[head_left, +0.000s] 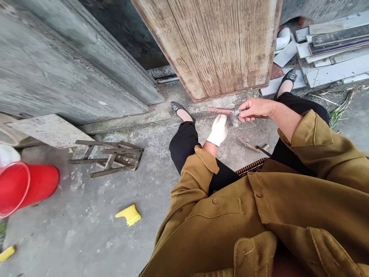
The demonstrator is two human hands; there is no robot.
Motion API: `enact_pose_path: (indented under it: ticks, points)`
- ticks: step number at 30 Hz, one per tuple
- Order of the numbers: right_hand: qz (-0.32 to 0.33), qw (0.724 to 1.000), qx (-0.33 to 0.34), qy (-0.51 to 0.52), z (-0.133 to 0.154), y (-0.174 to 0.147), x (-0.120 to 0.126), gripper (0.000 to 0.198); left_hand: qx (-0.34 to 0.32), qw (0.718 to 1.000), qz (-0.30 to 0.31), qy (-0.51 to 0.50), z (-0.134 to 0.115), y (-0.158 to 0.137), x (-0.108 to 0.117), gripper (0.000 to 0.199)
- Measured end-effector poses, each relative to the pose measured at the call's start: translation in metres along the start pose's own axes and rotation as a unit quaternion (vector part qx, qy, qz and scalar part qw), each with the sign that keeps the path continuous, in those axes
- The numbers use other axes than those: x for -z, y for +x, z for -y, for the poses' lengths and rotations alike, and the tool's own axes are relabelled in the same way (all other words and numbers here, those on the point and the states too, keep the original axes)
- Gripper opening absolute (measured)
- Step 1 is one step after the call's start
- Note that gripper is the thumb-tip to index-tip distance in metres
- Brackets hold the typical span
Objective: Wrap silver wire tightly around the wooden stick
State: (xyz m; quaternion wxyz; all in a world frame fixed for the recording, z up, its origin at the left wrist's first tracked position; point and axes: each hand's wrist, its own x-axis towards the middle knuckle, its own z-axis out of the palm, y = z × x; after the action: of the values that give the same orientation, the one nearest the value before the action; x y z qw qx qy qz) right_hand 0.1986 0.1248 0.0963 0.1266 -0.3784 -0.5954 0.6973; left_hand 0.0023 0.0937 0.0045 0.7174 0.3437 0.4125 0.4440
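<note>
A reddish-brown stick [218,110] with silvery wire [236,112] wound round it is held level above the concrete, between my knees. My bare right hand [253,108] grips it just beside the wire, thumb and fingers closed. My left hand [219,129], in a white glove with grey fingers, is at the stick's left part; grey fingertips show above and below it, though the stick partly hides the grip. On the ground below lie a lighter wooden stick [250,145], also with wire round it, and a dark, thin handle [263,151].
A weathered wooden panel [221,50] leans ahead of me. Stacked boards [336,57] and a white pipe [283,38] are at the right. To the left are a small wooden stool on its side [115,156], a red bucket [40,184] and a yellow piece [129,214].
</note>
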Motion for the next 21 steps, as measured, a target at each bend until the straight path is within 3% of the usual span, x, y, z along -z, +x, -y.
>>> enact_pose_path:
  ticks: [4,8,10,13,15,16,18,20,21]
  points:
    - [-0.049,0.999,0.003,0.014,-0.005,-0.001,0.008,0.030,-0.030,0.997,0.054,0.037,0.003,0.004,0.009,0.042]
    - [-0.187,0.979,-0.034,-0.075,-0.012,0.002,0.029,0.029,-0.005,0.982,0.110,0.151,-0.006,-0.002,0.014,0.028]
    - [-0.249,0.942,-0.091,-0.204,-0.014,0.003,0.038,0.026,0.016,0.964,0.151,0.220,-0.011,-0.008,0.012,0.022]
    - [-0.263,0.832,-0.192,-0.450,-0.018,0.006,0.039,0.027,0.055,0.933,0.230,0.270,-0.018,-0.017,0.008,0.018]
    - [-0.202,0.773,-0.247,-0.549,-0.023,0.010,0.031,0.027,0.062,0.929,0.238,0.276,-0.022,-0.020,0.008,0.017]
    - [-0.141,0.763,-0.269,-0.570,-0.026,0.012,0.025,0.025,0.056,0.933,0.222,0.279,-0.024,-0.020,0.009,0.017]
    - [0.034,0.781,-0.289,-0.553,-0.031,0.014,0.014,0.017,0.034,0.942,0.174,0.286,-0.028,-0.017,0.014,0.014]
    - [0.207,0.817,-0.264,-0.469,-0.033,0.013,0.006,0.015,0.014,0.947,0.127,0.295,-0.030,-0.013,0.021,0.012]
    - [0.265,0.840,-0.238,-0.410,-0.032,0.011,0.004,0.016,0.009,0.948,0.108,0.300,-0.031,-0.011,0.023,0.011]
